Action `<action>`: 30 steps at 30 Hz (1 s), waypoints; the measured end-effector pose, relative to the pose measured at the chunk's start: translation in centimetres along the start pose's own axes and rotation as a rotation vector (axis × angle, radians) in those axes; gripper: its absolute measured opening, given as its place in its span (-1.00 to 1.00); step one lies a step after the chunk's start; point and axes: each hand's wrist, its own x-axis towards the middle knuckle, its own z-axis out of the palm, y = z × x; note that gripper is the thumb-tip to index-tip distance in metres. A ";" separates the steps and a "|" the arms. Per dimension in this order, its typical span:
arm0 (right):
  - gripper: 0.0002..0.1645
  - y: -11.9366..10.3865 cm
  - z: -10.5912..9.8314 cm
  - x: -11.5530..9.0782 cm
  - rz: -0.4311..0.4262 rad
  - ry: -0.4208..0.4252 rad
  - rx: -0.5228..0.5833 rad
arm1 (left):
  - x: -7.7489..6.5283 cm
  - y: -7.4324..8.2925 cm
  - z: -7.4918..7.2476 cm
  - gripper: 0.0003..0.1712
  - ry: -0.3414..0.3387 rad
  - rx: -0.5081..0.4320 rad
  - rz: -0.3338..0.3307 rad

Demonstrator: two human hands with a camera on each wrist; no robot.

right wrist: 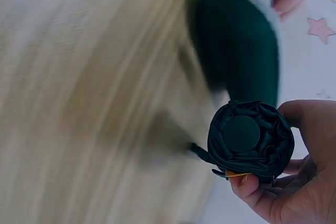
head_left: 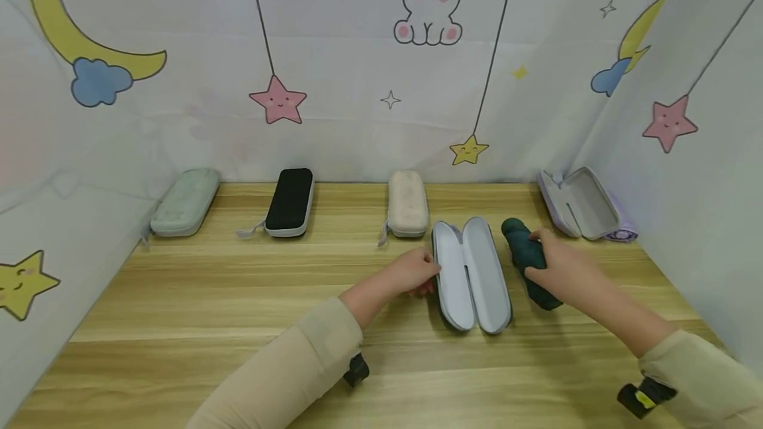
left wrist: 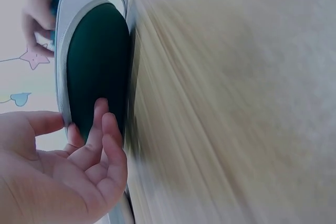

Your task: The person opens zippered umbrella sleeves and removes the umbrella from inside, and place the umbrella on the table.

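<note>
Since the left hand (head_left: 415, 271) only has a light-looking pinch on the left rim of the open dark green hard-shell case w/ pale grey lining (head_left: 457, 286), I'd say a bump is the main risk. The compact rolled-up dark green fabric umbrella (head_left: 527, 254) is just right of it, so a swing left could knock the right half & make the case skid or tip on the wood-grain table (head_left: 238, 349), b/c no hand's bracing that side. Also the thin dark strap (right wrist: 199, 153) dangling loose at the umbrella's near end could prob snag on the case edge.

Pose-wise: right hand (head_left: 566, 267) comes in from near right w/ a proper grip, thumb on the umbrella's left side, fingers round the right. Umbrella's slanted, far end leaning left; can't tell if it touches the table tbh. Left hand reaches in from near left, thumb on the rim, fingers bent against the green outer shell.
</note>
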 end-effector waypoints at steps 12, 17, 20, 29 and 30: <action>-0.20 0.8 3.5 1.5 -0.082 -0.009 0.056 | 0.1 -0.4 0.4 -0.88 0.024 -0.051 -0.027; -0.29 0.7 3.3 0.6 -0.114 0.042 0.078 | 0.3 -0.2 0.7 -0.89 0.048 -0.044 -0.020; -0.35 0.1 2.7 -0.9 -0.110 0.085 0.061 | 0.6 -0.1 1.1 -0.89 0.068 -0.037 -0.026; 0.15 -2.6 4.9 -3.3 -0.019 0.184 -0.140 | 1.3 0.0 2.2 -0.88 0.105 -0.052 -0.029; 0.12 -2.7 5.2 -3.3 -0.012 0.183 -0.149 | 1.3 0.1 2.3 -0.88 0.101 -0.053 -0.024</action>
